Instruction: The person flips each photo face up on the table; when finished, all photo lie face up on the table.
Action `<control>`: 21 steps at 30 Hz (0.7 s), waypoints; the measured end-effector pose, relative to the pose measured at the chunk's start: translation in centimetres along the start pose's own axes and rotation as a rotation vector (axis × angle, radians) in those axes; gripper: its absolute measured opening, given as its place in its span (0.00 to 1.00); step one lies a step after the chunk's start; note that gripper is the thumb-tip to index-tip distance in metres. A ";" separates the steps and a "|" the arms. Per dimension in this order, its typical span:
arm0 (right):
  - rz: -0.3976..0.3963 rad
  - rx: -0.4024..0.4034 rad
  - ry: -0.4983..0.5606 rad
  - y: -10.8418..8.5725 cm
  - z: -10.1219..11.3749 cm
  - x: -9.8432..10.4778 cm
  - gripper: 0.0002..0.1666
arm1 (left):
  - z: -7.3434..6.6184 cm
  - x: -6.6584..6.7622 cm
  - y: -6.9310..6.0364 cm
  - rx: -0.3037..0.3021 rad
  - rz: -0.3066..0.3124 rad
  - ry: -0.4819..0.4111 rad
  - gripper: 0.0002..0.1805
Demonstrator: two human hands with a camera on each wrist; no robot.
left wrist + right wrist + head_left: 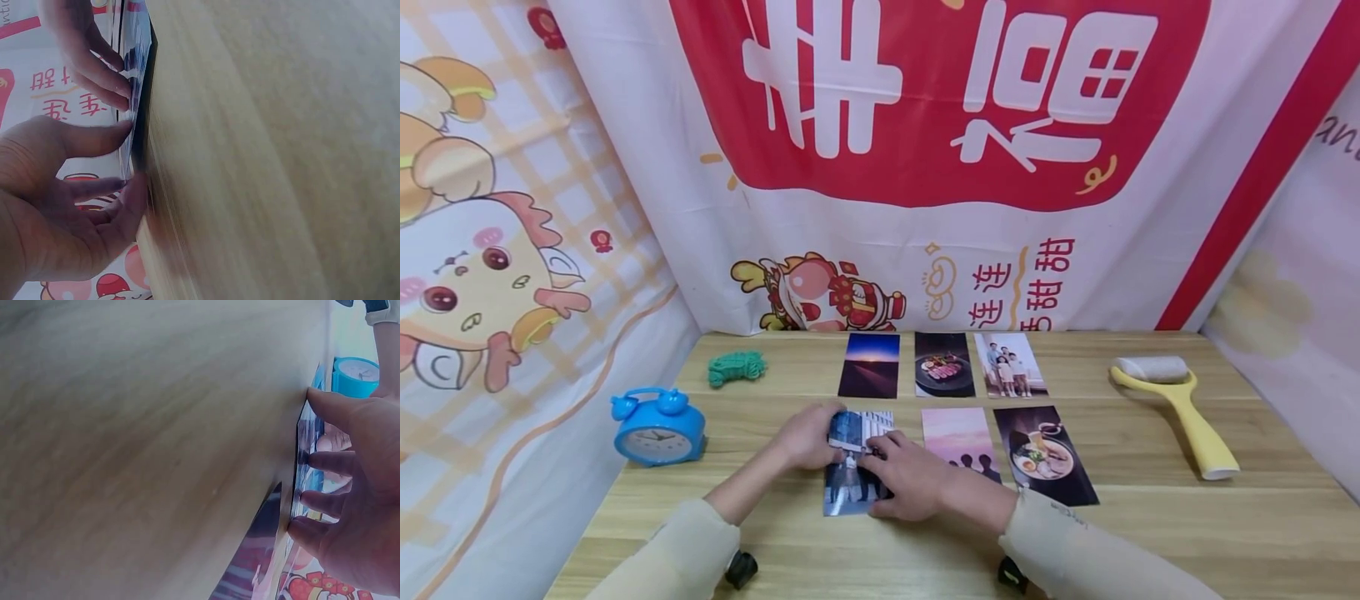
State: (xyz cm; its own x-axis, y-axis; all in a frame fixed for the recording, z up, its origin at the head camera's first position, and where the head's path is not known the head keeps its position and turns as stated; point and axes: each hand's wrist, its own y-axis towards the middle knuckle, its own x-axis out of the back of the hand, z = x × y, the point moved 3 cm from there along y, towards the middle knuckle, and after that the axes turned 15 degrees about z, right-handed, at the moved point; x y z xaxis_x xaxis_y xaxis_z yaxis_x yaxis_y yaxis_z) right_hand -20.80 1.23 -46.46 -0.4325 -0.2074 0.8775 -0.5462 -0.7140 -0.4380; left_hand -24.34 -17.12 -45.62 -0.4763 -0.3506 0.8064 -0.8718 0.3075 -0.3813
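Observation:
A blue-toned photo print (847, 483) of people standing before a building lies on the wooden table, left in the nearer row. My left hand (808, 437) touches its left side, the thumb on its face and the other fingertips by the edge, as the left wrist view shows. Over its right side my right hand (917, 479) is spread, with several fingertips resting on the print (307, 431) and the thumb at its near edge. Part of the picture is hidden under the fingers. A pink-sky print (958, 433) lies just right of it, partly covered by the right hand.
Ramen print (1047, 458) stands right in the nearer row. Behind lie a sunset print (868, 365), a steak-plate print (943, 367) and a family print (1011, 364). Green cord (736, 367) and a blue alarm clock (658, 433) are left; a yellow lint roller (1195, 425) is right.

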 end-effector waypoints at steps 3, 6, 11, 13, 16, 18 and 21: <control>-0.002 -0.004 -0.013 0.0 -0.2 0.0 0.42 | 0.0 -0.1 -0.1 -0.006 0.025 0.038 0.40; 0.004 0.001 -0.014 0.0 -0.5 0.0 0.42 | 0.0 -0.1 -0.2 -0.002 0.042 0.052 0.42; 0.016 0.012 0.000 -0.1 -0.8 0.0 0.42 | 0.0 -0.2 -0.3 0.022 0.062 0.070 0.44; 0.019 0.013 0.006 -0.2 -0.9 -0.1 0.42 | 0.0 -0.2 -0.3 0.035 0.068 0.073 0.45; 0.024 0.015 0.015 -0.2 -1.1 -0.1 0.42 | 0.0 -0.3 -0.4 0.049 0.075 0.073 0.45; 0.027 0.018 0.022 -0.3 -1.2 0.0 0.42 | -0.1 -0.3 -0.3 0.052 0.076 0.075 0.45; 0.032 0.022 0.032 -0.3 -1.4 0.2 0.42 | -0.2 -0.2 -0.3 0.054 0.075 0.075 0.45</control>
State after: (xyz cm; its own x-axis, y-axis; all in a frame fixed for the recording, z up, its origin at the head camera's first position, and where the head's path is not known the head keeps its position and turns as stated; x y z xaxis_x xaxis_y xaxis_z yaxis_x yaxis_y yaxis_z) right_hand -21.69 2.33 -46.45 -0.4725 -0.2090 0.8562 -0.5162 -0.7218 -0.4610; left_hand -23.93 -16.99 -45.58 -0.5327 -0.2605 0.8052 -0.8397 0.2818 -0.4643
